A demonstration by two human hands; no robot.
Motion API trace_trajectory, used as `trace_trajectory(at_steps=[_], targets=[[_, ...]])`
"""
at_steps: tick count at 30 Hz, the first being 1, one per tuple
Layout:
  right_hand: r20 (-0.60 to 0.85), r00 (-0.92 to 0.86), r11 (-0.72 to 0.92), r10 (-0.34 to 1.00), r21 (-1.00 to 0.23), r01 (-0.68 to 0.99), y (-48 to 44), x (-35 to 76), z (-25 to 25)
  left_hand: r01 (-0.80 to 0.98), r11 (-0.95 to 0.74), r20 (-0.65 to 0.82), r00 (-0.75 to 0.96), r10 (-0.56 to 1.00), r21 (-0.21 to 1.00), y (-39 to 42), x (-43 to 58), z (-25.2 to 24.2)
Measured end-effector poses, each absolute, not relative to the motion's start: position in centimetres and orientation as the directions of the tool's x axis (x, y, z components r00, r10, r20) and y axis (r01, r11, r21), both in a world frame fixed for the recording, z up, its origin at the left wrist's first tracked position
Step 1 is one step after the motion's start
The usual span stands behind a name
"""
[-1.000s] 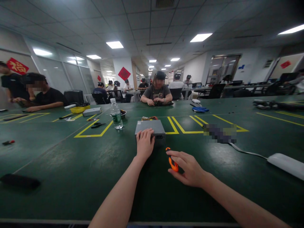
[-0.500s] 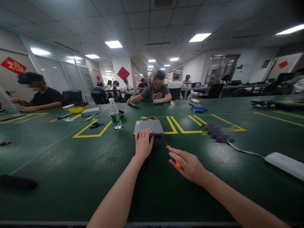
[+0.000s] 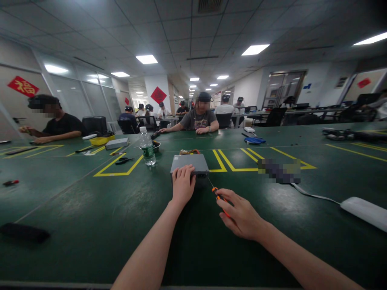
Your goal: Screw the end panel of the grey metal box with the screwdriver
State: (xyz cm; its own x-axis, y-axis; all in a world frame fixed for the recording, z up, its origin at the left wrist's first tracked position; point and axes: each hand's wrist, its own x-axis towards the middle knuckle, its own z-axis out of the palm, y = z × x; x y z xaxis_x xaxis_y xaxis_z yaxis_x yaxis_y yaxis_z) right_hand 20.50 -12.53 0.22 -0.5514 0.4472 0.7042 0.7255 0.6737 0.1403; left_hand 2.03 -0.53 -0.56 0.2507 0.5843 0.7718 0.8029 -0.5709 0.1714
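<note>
A grey metal computer power supply point(image 3: 195, 160) lies on the green table, with a bundle of coloured wires point(image 3: 189, 152) at its far side. My left hand point(image 3: 183, 183) grips its near left edge, fingers over the top face; the thumb side rests by the socket on the front. My right hand point(image 3: 242, 211) holds an orange and black screwdriver point(image 3: 222, 203) between thumb and fingers. The screwdriver's thin shaft points up and left, its tip at the front right corner of the power supply. Whether the tip sits in a screw is too small to tell.
A water bottle point(image 3: 147, 147) stands left of the power supply, before a bowl point(image 3: 156, 146). To the right lie a blurred-out dark item point(image 3: 279, 171), a white power strip point(image 3: 364, 211) and blue gloves point(image 3: 254, 140). A co-worker point(image 3: 201, 117) sits opposite.
My right hand's fingers have shifted and loosened around the screwdriver handle, showing more of it. My left hand stays on the power supply. The co-worker opposite has moved an arm leftward.
</note>
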Motion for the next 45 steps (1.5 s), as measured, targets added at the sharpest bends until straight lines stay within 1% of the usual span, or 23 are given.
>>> trace_trajectory(at_steps=[2,7,9,12,15,19,22,25,28,30,31,34,36,38,42,45], targets=[[0.705,-0.541,0.673,0.459,0.122,0.73,-12.5,20.6,0.2,0.802,-0.572,0.772,0.251,0.584,0.171,-0.5,2.0,-0.6],[0.766,-0.532,0.646,0.36,0.206,0.735,-11.9,20.7,0.0,0.802,-0.573,0.772,0.252,0.584,0.171,-0.5,2.0,-0.6],[0.773,-0.527,0.653,0.353,0.2,0.731,-11.8,20.7,-0.1,0.802,-0.573,0.772,0.253,0.583,0.169,-0.5,2.0,-0.6],[0.725,-0.562,0.669,0.398,0.189,0.719,-12.0,20.6,-0.2,0.802,-0.572,0.768,0.253,0.588,0.174,-0.5,2.0,-0.6],[0.657,-0.622,0.667,0.425,0.237,0.706,-12.3,20.4,0.0,0.8,-0.572,0.764,0.253,0.594,0.18,-0.6,2.0,-0.6],[0.692,-0.634,0.659,0.344,0.304,0.689,-12.0,20.2,0.1,0.796,-0.577,0.766,0.254,0.59,0.181,-0.6,2.0,-0.5],[0.761,-0.585,0.666,0.282,0.283,0.69,-11.4,20.3,-0.1,0.792,-0.582,0.765,0.255,0.591,0.185,-0.5,2.0,-0.6],[0.78,-0.539,0.688,0.317,0.201,0.697,-11.3,20.6,-0.3,0.792,-0.58,0.764,0.254,0.594,0.188,-0.5,1.9,-0.6],[0.72,-0.567,0.697,0.399,0.163,0.698,-11.8,20.7,-0.3,0.794,-0.578,0.765,0.252,0.593,0.187,-0.4,1.9,-0.7],[0.699,-0.585,0.685,0.412,0.185,0.704,-12.0,20.8,-0.2,0.795,-0.578,0.767,0.252,0.59,0.184,-0.4,1.9,-0.7],[0.705,-0.588,0.678,0.396,0.208,0.705,-12.0,20.8,-0.1,0.796,-0.578,0.768,0.252,0.588,0.181,-0.4,1.9,-0.7],[0.756,-0.581,0.665,0.302,0.27,0.696,-11.8,20.7,0.2,0.799,-0.576,0.771,0.254,0.584,0.173,-0.5,2.0,-0.6],[0.771,-0.579,0.67,0.267,0.283,0.687,-11.7,20.7,0.2,0.801,-0.574,0.771,0.255,0.584,0.17,-0.5,2.0,-0.6],[0.76,-0.587,0.671,0.278,0.284,0.685,-11.6,20.7,0.0,0.8,-0.575,0.771,0.255,0.584,0.171,-0.4,2.0,-0.6],[0.702,-0.622,0.65,0.347,0.298,0.699,-11.7,20.7,-0.6,0.794,-0.581,0.772,0.253,0.584,0.18,-0.4,1.9,-0.7],[0.689,-0.641,0.637,0.338,0.334,0.695,-11.5,20.8,-0.8,0.793,-0.582,0.773,0.252,0.582,0.179,-0.4,2.0,-0.7]])
